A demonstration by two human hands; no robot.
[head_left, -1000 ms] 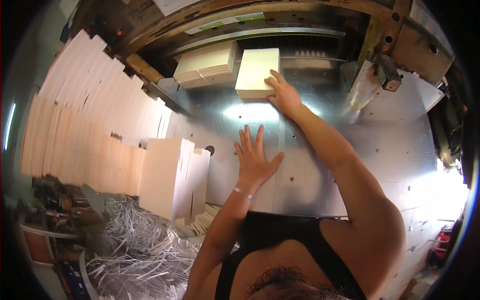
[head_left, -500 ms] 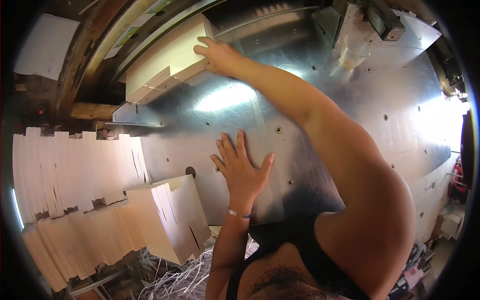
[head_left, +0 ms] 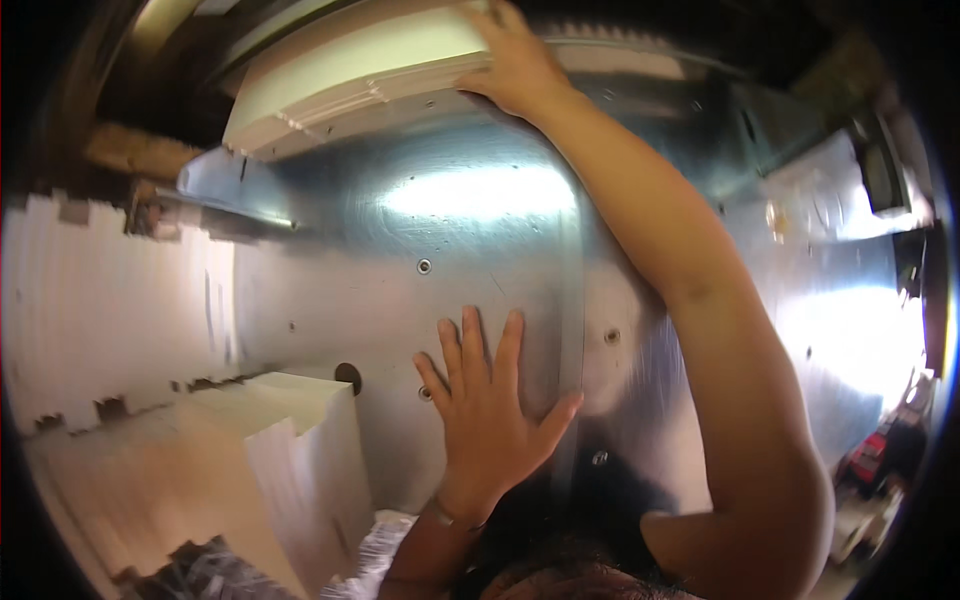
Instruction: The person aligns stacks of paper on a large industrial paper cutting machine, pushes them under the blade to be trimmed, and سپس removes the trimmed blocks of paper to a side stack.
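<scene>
My left hand lies palm down on the metal tabletop, its fingers spread and nothing under them that I can see. Reaching to the back, my right hand rests against the right end of a long pale stack of paper. Its thumb points along the stack's near side and the other fingers reach over the top, apart from one another; their tips are blurred. Thin steps show in the layers along the stack's near side.
Tall piles of pale paper fill the left side, with another block at their near corner. Shredded strips lie below it. Screws and a dark round hole dot the tabletop. A clear cup stands at the right.
The view has shifted. My right hand has slid along to the stack's right end, and the stack's near side looks more even. My left hand stays flat on the metal.
</scene>
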